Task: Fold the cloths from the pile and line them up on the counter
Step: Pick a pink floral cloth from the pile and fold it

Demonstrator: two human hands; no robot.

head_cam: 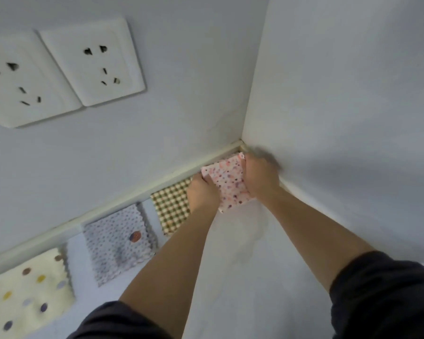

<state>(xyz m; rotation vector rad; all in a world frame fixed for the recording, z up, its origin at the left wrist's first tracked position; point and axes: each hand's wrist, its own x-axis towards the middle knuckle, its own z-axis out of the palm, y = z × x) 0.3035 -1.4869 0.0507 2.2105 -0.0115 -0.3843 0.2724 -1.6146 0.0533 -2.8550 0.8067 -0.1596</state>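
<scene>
A folded pink cloth with small red and purple dots (227, 183) lies in the far corner of the white counter (230, 265), against both walls. My left hand (202, 194) grips its left edge and my right hand (260, 176) grips its right edge. Left of it, along the back wall, three folded cloths lie in a row: a green-and-cream checked cloth (171, 207), partly under my left hand, a grey dotted cloth (118, 243), and a cream cloth with large coloured dots (30, 292). The pile is out of view.
Two white wall sockets (59, 72) sit on the back wall above the row. A side wall (353, 106) closes off the counter on the right. A pale trim strip (132, 196) runs along the foot of the back wall.
</scene>
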